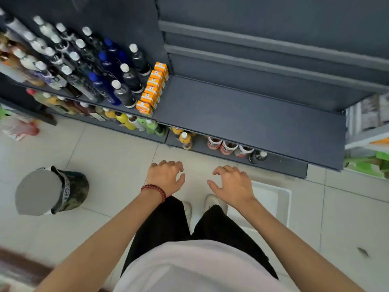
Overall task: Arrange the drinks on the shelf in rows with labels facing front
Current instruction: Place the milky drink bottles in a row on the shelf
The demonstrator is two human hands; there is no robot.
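- Nothing is held: the left hand (166, 175) and the right hand (232, 184) are stretched out side by side over the floor, fingers spread and loosely bent, touching no drink.
- On the left part of the middle shelf (252, 114), capped bottles (126, 81) are seen standing in rows, and a single file of orange cartons (152, 89) is lined up just beside them — this part is judged done.
- To the right of the cartons, the shelf board is bare.
- On the bottom shelf (280, 163), near the hands, an orange bottle (186, 140), some red-labelled bottles (228, 147) and a dark bottle (257, 156) are set loosely and unevenly — these are judged left to be arranged; their label direction cannot be told.
- A white tray (273, 199) is seen on the floor beside the right hand.
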